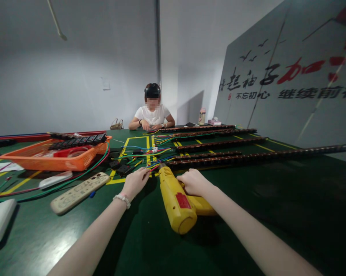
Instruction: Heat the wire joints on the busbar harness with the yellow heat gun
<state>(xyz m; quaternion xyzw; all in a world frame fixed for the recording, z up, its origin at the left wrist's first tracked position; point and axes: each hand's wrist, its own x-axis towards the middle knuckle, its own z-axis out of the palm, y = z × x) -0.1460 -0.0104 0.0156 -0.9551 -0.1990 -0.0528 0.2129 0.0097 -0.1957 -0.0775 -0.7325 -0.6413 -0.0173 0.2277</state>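
A yellow heat gun [174, 201] with a red label lies on its side in front of me. My right hand [195, 182] is wrapped round its grip, and its nozzle points away toward the wires. Just left of the nozzle, my left hand [136, 182] pinches thin coloured wires [153, 167]. These wires lead to the end of the nearest long dark strip [219, 160], which stretches off to the right. My left fingertips partly hide the wires.
An orange basket [83, 163] with dark strips stands on the left. Near it lie a beige remote-like object [80, 193], loose wires and a white box [0, 220]. More dark strips [219, 144] lie beyond. A person [152, 113] sits across the green table, hands on it.
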